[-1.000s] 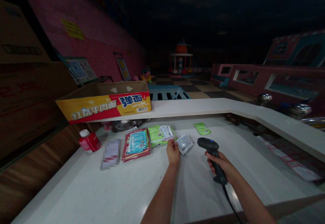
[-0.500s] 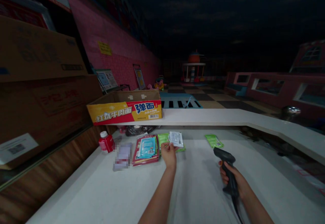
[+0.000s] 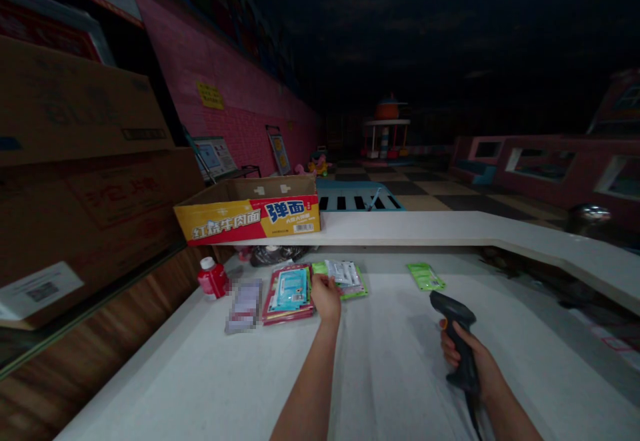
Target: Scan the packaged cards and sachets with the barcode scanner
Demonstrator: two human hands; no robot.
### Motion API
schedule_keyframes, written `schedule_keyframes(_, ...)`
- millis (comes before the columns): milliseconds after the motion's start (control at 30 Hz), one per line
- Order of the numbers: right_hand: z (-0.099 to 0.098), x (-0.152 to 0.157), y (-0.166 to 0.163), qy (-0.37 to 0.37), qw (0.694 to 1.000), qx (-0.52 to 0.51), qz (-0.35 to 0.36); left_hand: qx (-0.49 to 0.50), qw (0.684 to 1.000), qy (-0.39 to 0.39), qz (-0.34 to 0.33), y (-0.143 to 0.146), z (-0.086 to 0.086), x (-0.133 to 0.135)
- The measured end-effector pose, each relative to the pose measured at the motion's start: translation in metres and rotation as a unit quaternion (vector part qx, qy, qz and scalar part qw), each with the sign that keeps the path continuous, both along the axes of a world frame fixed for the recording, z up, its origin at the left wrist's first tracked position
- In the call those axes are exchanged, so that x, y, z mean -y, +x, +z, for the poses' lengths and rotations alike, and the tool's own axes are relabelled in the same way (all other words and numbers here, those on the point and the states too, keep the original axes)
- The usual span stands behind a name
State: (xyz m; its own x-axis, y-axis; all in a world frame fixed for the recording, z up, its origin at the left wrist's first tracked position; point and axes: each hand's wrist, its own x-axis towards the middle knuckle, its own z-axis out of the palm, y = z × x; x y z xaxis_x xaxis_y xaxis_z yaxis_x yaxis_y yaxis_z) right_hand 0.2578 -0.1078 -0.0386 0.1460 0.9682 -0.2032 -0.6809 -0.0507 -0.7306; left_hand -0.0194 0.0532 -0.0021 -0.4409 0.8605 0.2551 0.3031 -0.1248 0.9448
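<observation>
A silver-white packet [image 3: 344,272] lies on top of green packets [image 3: 363,290] on the white counter. My left hand [image 3: 327,300] is at the left edge of this pile, with fingers slightly apart and nothing visible in them; some fingertips are hidden. Just left of it, blue packets [image 3: 291,289] rest on a stack of red packets [image 3: 280,322]. My right hand [image 3: 480,361] is wrapped round the handle of a black barcode scanner [image 3: 463,341], held above the counter with its cable hanging down. Beyond the scanner, a single green packet [image 3: 425,276] lies alone.
A red bottle with a white cap [image 3: 213,280] and a blurred purplish item [image 3: 244,306] stand at the left. A yellow-red noodle carton [image 3: 250,222] sits on the raised white ledge [image 3: 400,228]. Large brown cartons [image 3: 100,208] are stacked at far left.
My left hand has let go of the silver-white packet, now lying on the green ones, and shifted slightly left. The scanner has moved a little to the right in view.
</observation>
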Motion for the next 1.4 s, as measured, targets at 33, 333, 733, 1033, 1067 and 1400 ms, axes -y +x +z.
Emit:
schedule_keyframes(33,0.000,0.000,0.001,0.001,1.000,-0.002,0.003,-0.013,1.000,-0.005,0.008,-0.001,0.001,0.000)
schedule_keyframes(333,0.007,0.002,0.006,0.006,0.998,0.003,-0.064,-0.220,0.975,-0.012,-0.001,0.028,0.019,0.018)
schedule_keyframes(733,0.013,-0.006,0.014,-0.023,0.961,-0.106,-0.253,-0.377,0.849,0.000,-0.371,0.171,-0.011,0.004)
schedule_keyframes(1033,0.007,-0.013,0.012,-0.015,0.952,-0.140,-0.274,-0.467,0.781,0.016,-0.414,0.248,-0.018,-0.022)
schedule_keyframes(1067,0.006,-0.013,0.012,-0.016,0.951,-0.139,-0.275,-0.473,0.774,0.005,-0.422,0.251,-0.020,-0.025)
schedule_keyframes(1400,0.008,-0.012,0.011,-0.021,0.953,-0.128,-0.273,-0.498,0.750,0.003,-0.435,0.209,-0.031,-0.034)
